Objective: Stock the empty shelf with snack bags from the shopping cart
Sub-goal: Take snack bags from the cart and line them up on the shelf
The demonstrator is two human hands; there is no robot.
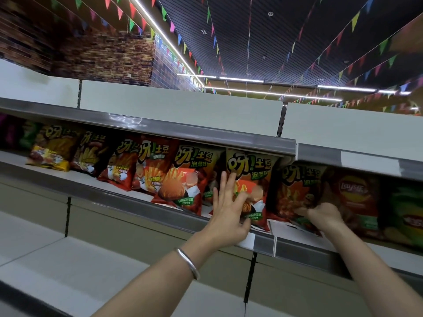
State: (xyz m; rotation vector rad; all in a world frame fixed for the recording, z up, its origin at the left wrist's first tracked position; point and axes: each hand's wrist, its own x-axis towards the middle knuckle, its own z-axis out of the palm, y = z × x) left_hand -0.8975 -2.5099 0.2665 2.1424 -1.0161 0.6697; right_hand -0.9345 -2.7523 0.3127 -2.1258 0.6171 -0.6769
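The left hand (225, 209) is laid flat, fingers spread, against an upright snack bag (249, 186) on the shelf (128, 197). The neighbouring bag (295, 191) is apparently pinched at its lower edge by the right hand (320, 213). Light, crinkly and slippery, such bags are best taken by the edge seams.

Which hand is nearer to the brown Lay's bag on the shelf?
Right. The right hand grips a red snack bag directly beside the Lay's bag; the left hand rests flat on another bag farther left.

My one head camera looks forward and up, close to the snack shelf (128, 197), under the ceiling (274, 42).
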